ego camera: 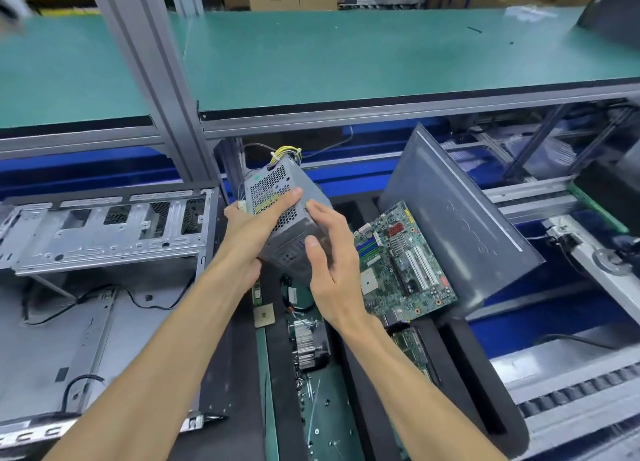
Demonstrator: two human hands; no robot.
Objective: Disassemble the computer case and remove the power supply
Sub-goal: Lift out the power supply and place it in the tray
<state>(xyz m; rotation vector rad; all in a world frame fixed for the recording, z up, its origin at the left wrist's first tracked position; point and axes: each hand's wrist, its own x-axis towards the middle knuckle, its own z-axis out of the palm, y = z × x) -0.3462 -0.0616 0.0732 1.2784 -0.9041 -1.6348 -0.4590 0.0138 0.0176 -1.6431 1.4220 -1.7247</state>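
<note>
A grey metal power supply [282, 197] with a perforated side and yellow wires at its far end is held up in the air between both hands. My left hand [249, 228] grips its left side, thumb across the perforated face. My right hand [332, 266] grips its near right side, fingers curled over the top. The open, emptied computer case [104, 270] lies on its side at the left, with loose black cables inside.
A green motherboard [405, 263] leans on a grey case panel [460, 225] at the right. A heatsink [310, 343], a CPU chip [264, 315] and loose screws lie below my hands. A green shelf [346, 52] spans above; a conveyor runs on the right.
</note>
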